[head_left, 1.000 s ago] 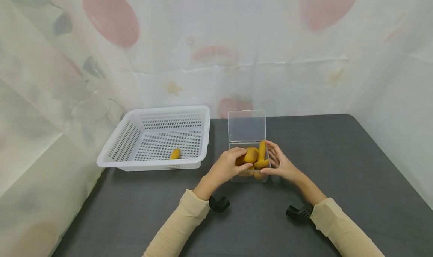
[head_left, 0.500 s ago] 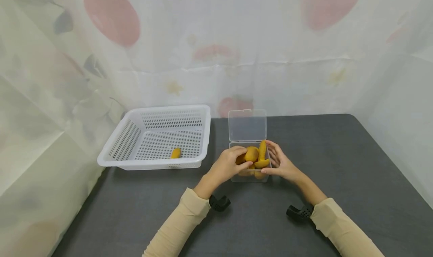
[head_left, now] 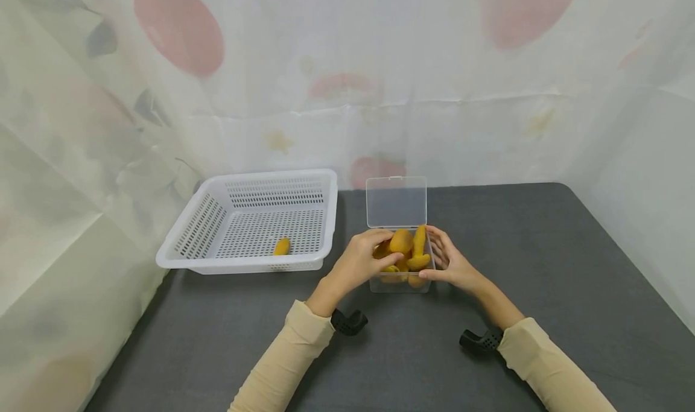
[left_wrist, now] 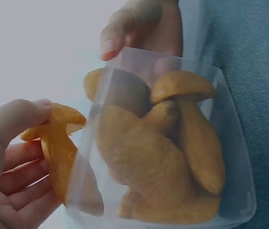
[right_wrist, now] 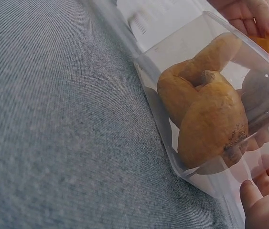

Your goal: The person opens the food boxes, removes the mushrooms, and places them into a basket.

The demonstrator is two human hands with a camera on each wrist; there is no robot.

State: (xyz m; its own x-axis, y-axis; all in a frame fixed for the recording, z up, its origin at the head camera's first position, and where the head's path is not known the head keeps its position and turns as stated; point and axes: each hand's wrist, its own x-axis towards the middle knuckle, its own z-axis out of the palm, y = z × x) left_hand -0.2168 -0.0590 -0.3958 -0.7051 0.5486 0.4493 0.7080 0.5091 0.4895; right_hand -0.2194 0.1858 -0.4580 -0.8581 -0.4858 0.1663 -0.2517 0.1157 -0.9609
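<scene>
A clear hinged plastic box stands in front of me with its lid up, filled with several yellow-brown mushrooms. My left hand is at the box's left side. In the left wrist view it pinches a mushroom between thumb and fingers, cap up, with the stem's lower end seen through the box wall. My right hand grips the box's right side, thumb at the front rim and fingers along the side wall. The right wrist view shows the stacked mushrooms through the clear wall.
A white perforated basket stands to the left, with one yellow mushroom piece in its front part. The dark grey tabletop stretches off to the right. A printed curtain hangs close behind the table.
My left hand has shifted slightly left, and a mushroom cap now shows lower beside its thumb. The mushrooms in the box have shifted slightly left. My right hand stays in place.
</scene>
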